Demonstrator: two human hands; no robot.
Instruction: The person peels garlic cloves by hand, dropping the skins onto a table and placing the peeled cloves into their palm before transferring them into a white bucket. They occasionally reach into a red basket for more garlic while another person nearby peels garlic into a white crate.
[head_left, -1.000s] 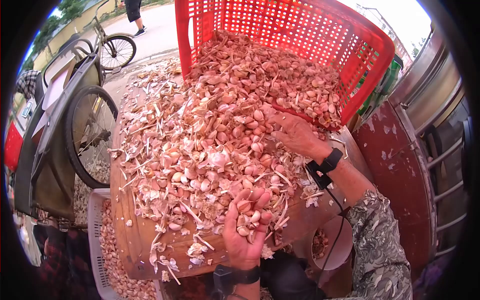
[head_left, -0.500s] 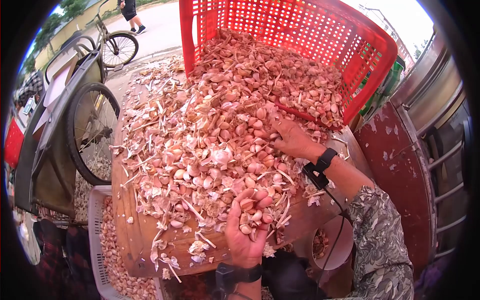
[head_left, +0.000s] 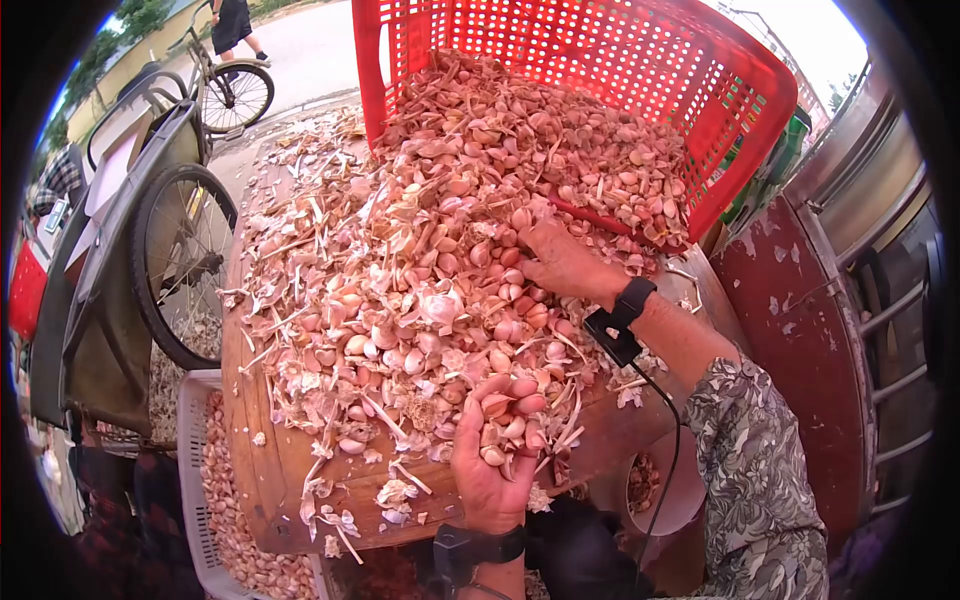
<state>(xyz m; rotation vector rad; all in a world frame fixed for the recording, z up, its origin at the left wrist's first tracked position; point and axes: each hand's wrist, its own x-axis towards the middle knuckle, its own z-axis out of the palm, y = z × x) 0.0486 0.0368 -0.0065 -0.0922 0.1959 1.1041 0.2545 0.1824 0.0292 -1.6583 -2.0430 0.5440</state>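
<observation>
In the head view, the left hand, palm up, cupped several pinkish garlic cloves in its grip above the brown wooden tabletop. The right hand reached into the loose garlic pile beside the red perforated plastic crate; whether its grip was closed, I couldn't tell.

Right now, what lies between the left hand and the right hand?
In the head view, loose garlic cloves with some dry stalks lie heaped between the left hand and the right hand.
</observation>
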